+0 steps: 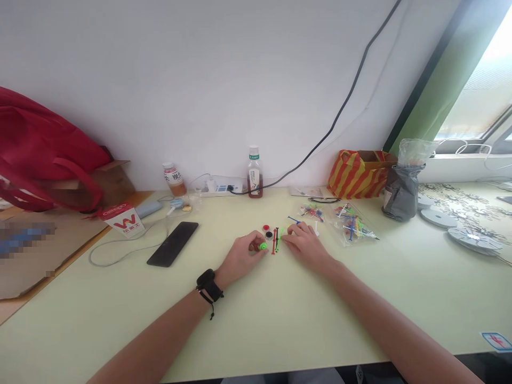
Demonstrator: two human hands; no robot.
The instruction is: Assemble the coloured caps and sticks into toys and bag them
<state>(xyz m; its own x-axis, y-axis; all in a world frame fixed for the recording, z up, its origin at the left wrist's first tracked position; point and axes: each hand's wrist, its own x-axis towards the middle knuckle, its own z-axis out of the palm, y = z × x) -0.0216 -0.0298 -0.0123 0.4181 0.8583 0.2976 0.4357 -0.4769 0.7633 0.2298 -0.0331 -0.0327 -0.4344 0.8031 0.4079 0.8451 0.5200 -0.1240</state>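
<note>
Left hand (239, 260) pinches a small green piece (263, 246) between thumb and fingers above the desk (256, 325); the piece is too small to tell its axis. Right hand (310, 248) has its fingers bent at a green stick (281, 233), though whether they grip it cannot be told. Between the hands, a red stick (274, 242) and a black stick (277, 241) lie side by side, long axes running toward the wall. A blue stick (294, 219) points obliquely leftward, just beyond the right fingers. Red and black discs (269, 235) sit near the sticks' far ends.
</note>
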